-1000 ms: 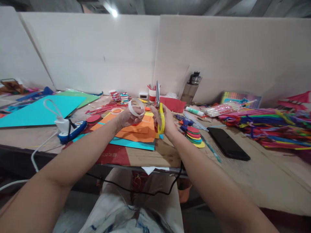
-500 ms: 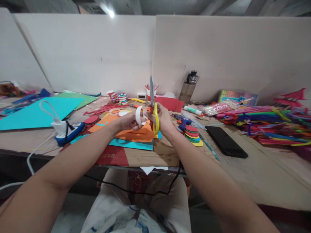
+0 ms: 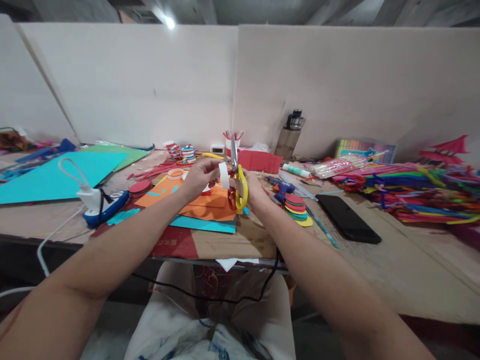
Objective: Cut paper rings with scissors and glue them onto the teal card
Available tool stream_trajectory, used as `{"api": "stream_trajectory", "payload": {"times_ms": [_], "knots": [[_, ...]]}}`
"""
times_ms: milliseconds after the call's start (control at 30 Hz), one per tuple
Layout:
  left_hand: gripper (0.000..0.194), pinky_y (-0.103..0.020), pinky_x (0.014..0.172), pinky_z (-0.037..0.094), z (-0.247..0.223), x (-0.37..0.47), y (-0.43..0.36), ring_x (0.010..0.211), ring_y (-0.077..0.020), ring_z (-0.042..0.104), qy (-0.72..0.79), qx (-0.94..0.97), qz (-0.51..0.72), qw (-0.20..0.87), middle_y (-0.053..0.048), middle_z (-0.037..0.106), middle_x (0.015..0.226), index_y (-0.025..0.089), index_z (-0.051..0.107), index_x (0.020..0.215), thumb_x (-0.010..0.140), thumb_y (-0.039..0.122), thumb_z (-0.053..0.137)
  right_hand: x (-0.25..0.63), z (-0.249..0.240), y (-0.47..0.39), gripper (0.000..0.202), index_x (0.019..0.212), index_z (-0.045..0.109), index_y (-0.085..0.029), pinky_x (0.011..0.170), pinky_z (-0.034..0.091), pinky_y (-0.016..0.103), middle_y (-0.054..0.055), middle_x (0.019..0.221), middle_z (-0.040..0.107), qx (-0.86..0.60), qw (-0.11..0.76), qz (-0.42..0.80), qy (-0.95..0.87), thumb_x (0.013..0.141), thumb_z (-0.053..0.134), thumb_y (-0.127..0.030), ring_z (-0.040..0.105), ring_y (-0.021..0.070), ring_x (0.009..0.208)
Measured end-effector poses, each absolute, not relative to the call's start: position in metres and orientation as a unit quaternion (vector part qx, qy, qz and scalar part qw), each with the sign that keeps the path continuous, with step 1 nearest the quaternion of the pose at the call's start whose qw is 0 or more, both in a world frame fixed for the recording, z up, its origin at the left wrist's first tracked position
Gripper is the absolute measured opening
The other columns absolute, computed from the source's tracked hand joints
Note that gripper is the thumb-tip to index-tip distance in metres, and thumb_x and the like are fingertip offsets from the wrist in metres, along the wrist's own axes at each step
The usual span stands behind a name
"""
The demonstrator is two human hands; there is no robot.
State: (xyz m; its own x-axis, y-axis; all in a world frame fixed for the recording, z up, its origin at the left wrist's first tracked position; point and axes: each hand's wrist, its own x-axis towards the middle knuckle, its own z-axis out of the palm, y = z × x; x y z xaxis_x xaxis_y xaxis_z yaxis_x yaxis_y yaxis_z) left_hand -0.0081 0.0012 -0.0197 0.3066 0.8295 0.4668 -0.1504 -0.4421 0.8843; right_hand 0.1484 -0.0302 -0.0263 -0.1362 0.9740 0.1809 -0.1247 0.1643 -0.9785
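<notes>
In my right hand (image 3: 255,189) are scissors (image 3: 243,187) with yellow and red handles, their metal blades pointing upward. Fingers of my left hand (image 3: 200,177) pinch a white paper ring (image 3: 224,176), which stands close beside the scissors. Whether the blades touch the ring I cannot tell. Below both hands lie orange sheets (image 3: 200,212) on top of a turquoise sheet (image 3: 210,223). Another pale ring (image 3: 175,174) rests on the sheets behind my left wrist.
Red discs (image 3: 140,188) and a blue-and-white boat-shaped item (image 3: 107,210) lie left. Coloured discs (image 3: 296,207), a glue gun (image 3: 284,190) and a black phone (image 3: 348,218) are right. A bottle (image 3: 289,136) stands behind; pipe cleaners (image 3: 416,190) pile up far right.
My left hand has lifted and turned, bringing the white ring from a round, face-on view to a narrower side view nearer the scissors. The scissor blades now tilt farther away and look shorter.
</notes>
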Motion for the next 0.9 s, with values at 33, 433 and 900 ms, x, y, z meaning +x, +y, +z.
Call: {"api": "stream_trajectory", "payload": {"times_ms": [33,433,900], "knots": [[0.031,-0.019,0.039,0.034,-0.019,-0.008,0.0,0.043,-0.0052,0.046,0.257,0.67,0.527,0.455,0.001,0.058,0.061,0.013,0.066,0.09,0.075,0.039,0.072,0.148,-0.027,-0.031,0.034,0.086,0.057,-0.02,0.035,0.038,0.022,-0.007,0.046,0.053,-0.39,0.528,0.517,-0.55,0.062,0.076,-0.035,0.049,0.0112,0.035],[0.013,-0.022,0.041,0.033,-0.018,-0.011,0.002,0.038,-0.0069,0.041,0.35,0.671,0.583,0.296,0.003,0.055,0.055,0.014,0.064,0.081,0.077,0.025,0.058,0.148,-0.021,-0.032,0.043,0.089,0.052,-0.022,0.034,0.039,0.019,-0.006,0.058,0.058,-0.392,0.571,0.498,-0.522,0.064,0.079,-0.044,0.049,0.0081,0.037],[0.015,-0.029,0.064,0.039,-0.016,-0.02,0.002,0.067,-0.0182,0.058,0.475,0.75,0.456,-0.06,-0.005,0.065,0.076,0.017,0.062,0.086,0.076,0.014,0.052,0.139,-0.019,-0.037,0.056,0.106,0.052,-0.024,0.037,0.04,0.018,-0.008,0.071,0.059,-0.34,0.58,0.464,-0.577,0.061,0.081,-0.039,0.048,0.005,0.042]]}}
